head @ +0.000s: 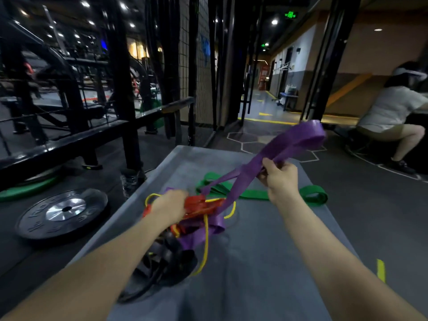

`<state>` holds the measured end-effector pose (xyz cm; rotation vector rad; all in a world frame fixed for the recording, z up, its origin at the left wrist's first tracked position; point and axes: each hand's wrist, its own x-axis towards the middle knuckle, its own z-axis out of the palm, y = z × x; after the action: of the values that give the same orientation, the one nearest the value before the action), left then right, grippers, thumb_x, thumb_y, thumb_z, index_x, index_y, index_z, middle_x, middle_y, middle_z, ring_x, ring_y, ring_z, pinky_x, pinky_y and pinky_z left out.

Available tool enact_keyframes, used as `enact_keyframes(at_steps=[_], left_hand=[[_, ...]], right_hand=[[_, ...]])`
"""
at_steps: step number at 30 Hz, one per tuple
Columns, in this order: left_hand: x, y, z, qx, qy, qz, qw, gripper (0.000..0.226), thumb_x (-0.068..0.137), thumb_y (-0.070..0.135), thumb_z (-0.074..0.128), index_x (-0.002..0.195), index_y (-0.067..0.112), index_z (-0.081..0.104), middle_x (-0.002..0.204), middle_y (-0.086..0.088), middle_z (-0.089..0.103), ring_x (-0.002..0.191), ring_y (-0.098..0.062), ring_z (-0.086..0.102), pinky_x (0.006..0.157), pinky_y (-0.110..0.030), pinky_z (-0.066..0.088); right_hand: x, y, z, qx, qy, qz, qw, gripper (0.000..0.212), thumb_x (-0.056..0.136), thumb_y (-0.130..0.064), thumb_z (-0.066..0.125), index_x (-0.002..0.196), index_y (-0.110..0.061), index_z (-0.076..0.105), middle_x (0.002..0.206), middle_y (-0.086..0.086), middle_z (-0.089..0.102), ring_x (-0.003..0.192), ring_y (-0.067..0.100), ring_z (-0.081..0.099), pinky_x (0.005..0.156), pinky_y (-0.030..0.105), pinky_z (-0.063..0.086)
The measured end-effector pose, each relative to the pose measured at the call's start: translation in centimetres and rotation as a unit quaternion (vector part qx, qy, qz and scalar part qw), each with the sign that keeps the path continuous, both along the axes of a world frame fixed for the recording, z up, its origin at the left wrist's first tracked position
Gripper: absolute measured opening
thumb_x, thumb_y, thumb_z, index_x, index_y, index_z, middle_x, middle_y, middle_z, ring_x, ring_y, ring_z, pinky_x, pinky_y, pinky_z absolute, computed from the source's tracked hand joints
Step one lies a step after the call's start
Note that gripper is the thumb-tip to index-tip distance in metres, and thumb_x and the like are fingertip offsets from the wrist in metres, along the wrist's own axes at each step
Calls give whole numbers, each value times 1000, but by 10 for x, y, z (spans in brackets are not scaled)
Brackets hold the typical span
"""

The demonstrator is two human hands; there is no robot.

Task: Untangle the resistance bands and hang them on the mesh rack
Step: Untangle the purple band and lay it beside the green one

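Observation:
A knot of resistance bands lies on a grey mat: red band, thin yellow band, black bands and more purple. My left hand grips the red part of the knot. My right hand pinches a wide purple band, whose loop rises up and to the right, away from the knot. A green band lies flat on the mat behind the hands. The mesh rack stands upright beyond the mat's far edge.
A black weight plate lies on the floor left of the mat, with a green plate behind it. Black gym frames fill the left side. A person squats at the far right.

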<state>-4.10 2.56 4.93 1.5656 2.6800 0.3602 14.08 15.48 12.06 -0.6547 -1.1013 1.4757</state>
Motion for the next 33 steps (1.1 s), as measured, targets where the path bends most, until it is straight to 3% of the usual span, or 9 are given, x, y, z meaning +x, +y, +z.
enact_keyframes(at_steps=[6,11,15,21,24,26,28,30,33], left_hand=[[-22,-17,5,-55,-40,47,997,56,68,35,66,121,25,54,124,-10,54,117,-29,50,97,-39,44],[34,16,20,135,-170,-53,975,87,65,41,80,132,7,36,129,-10,35,125,-20,36,97,-19,27],[51,30,-2,136,-120,-28,983,113,49,49,85,138,17,25,129,-6,47,119,-27,48,98,-36,40],[58,22,-31,77,52,-24,995,45,76,43,65,116,27,51,113,0,65,109,-24,59,82,-32,42],[48,20,-38,100,49,-30,993,41,79,39,63,118,29,57,117,3,65,113,-20,57,90,-31,41],[41,20,-43,84,61,-42,994,45,80,41,63,123,29,56,121,5,62,116,-18,54,95,-30,39],[40,22,-48,70,72,-54,993,51,79,46,65,126,30,54,123,6,60,117,-17,51,96,-30,38],[41,24,-51,61,84,-69,992,57,76,48,67,129,30,52,123,7,58,118,-16,50,96,-30,36],[40,25,-50,50,86,-80,992,65,72,50,70,130,31,50,123,6,56,119,-16,47,99,-30,34]], right_hand=[[2,8,-29,-60,-23,-3,998,29,89,9,47,63,-3,48,36,-3,51,31,1,49,42,19,52],[-15,-1,-33,-54,-43,20,997,32,89,6,51,59,-5,46,45,4,43,29,2,41,40,17,47],[-7,2,-19,-80,-14,39,996,28,89,5,50,62,-3,47,48,6,42,31,4,41,44,19,52],[15,11,-44,-139,0,-6,990,30,89,12,45,63,-3,45,33,-1,50,28,4,48,35,18,46],[29,21,-84,-208,-72,-36,975,26,89,2,54,65,-2,48,67,20,66,42,16,59,55,34,58],[42,26,-111,-219,-231,-31,947,26,89,-16,60,70,0,52,99,30,63,60,32,61,74,52,56],[57,20,-123,-206,-389,23,898,32,91,-30,56,91,2,57,97,22,63,74,35,62,76,54,55],[70,7,-117,-109,-573,53,810,34,91,-30,54,107,0,60,82,12,62,74,29,64,75,42,57],[64,-6,-98,82,-737,-44,670,28,87,-19,52,111,-6,58,106,13,65,99,32,63,79,35,49]])
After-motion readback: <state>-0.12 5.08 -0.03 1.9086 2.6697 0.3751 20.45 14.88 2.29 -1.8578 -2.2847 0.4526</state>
